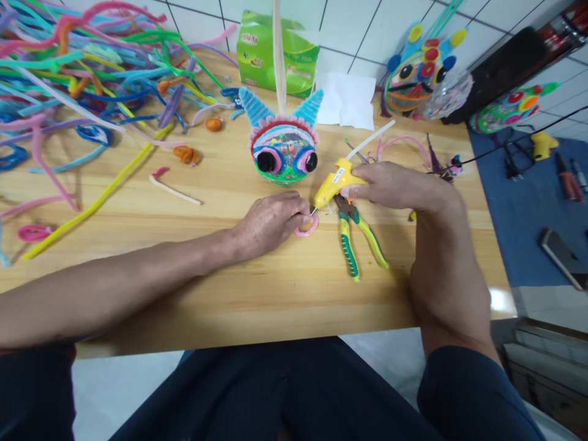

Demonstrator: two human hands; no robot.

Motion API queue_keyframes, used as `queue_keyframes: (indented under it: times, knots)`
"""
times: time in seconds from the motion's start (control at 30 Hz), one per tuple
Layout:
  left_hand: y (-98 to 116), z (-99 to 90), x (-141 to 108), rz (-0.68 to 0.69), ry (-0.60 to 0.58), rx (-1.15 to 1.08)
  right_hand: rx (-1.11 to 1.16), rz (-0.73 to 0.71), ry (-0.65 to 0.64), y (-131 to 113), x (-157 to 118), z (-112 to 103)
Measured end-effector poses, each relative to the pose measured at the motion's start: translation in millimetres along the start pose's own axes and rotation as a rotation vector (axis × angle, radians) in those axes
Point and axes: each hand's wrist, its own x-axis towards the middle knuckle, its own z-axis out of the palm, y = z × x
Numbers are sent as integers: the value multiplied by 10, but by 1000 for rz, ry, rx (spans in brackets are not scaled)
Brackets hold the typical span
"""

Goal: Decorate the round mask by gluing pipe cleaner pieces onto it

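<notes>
My right hand [383, 184] is wrapped round a yellow hot glue gun [337, 177], with a white glue stick [371, 139] poking out of its back. The gun's nozzle points down and left, close to my left fingertips. With closed fingers, my left hand [275, 222] pinches a small pink pipe cleaner ring [307, 228] just above the table. Behind both hands stands a decorated animal head [283, 150] with blue pipe cleaner ears and large black-and-pink eyes. Pliers [356, 236] with green and yellow handles lie partly under the glue gun.
A pile of coloured pipe cleaners [105, 79] covers the table's left side. A green tissue pack [257, 58] and white paper [346, 101] are at the back. Two more decorated heads [420, 76] [509, 110] stand at right, near a blue mat [523, 196] with a phone [563, 254].
</notes>
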Motion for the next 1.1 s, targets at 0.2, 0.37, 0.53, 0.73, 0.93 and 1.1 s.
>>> queue_keyframes:
  times: [0.2, 0.37, 0.53, 0.73, 0.93, 1.1]
  knots:
    - [17, 16, -6, -2, 81, -144, -11, 4, 11, -11, -9, 7]
    - [25, 37, -3, -17, 138, -209, -45, 52, -10, -96, -36, -29]
    - [65, 31, -6, -9, 157, -266, -73, 114, 1, -131, -40, -26]
    - [181, -26, -33, -76, 159, -306, -129, 154, 16, -177, -75, -5]
    - [246, -28, -64, -166, 169, -328, -130, 142, 40, -174, -101, 15]
    - [362, -73, -84, -125, 265, -354, -157, 161, 51, -178, -94, 32]
